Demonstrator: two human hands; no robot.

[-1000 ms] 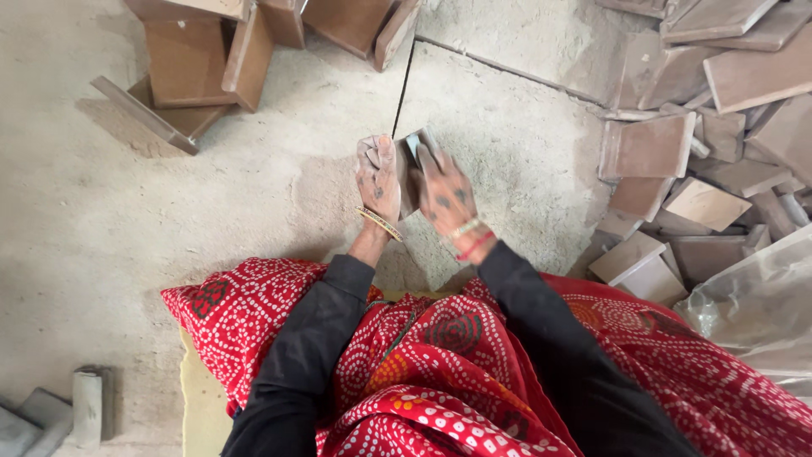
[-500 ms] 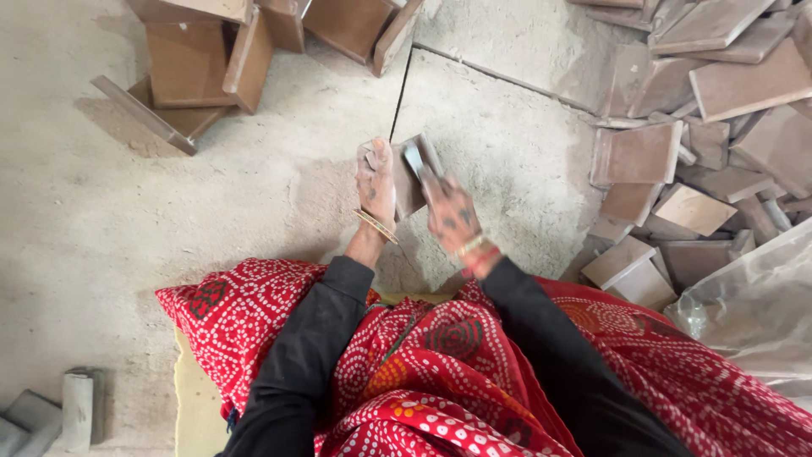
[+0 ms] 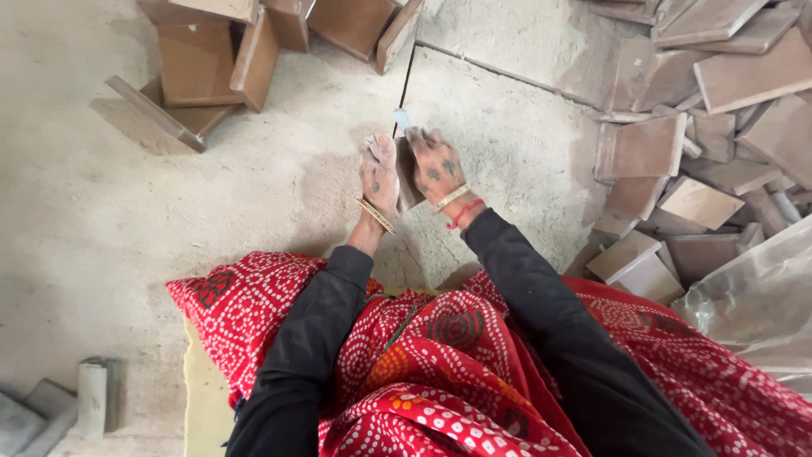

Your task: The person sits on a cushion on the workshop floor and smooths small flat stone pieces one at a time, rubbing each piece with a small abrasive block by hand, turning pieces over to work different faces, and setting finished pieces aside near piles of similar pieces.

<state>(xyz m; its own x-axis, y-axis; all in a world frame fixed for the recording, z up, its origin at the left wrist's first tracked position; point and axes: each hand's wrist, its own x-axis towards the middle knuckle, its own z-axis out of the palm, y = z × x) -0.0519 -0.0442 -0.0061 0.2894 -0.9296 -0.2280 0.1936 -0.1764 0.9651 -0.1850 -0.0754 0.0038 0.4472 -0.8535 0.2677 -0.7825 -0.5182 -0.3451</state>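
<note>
I hold a small brown tile [image 3: 408,173] upright on its edge between my hands, above the dusty floor, just near of the dark floor joint. My left hand [image 3: 379,173] presses flat against its left face. My right hand [image 3: 437,167] grips a pale blade [image 3: 403,119] that sticks out far of the tile's top.

To your left, bare dusty floor [image 3: 127,228] is lying open for a hand. A heap of brown tiles [image 3: 677,161] is crowding your right, and more stacked tiles [image 3: 254,42] are blocking the way ahead-left.
</note>
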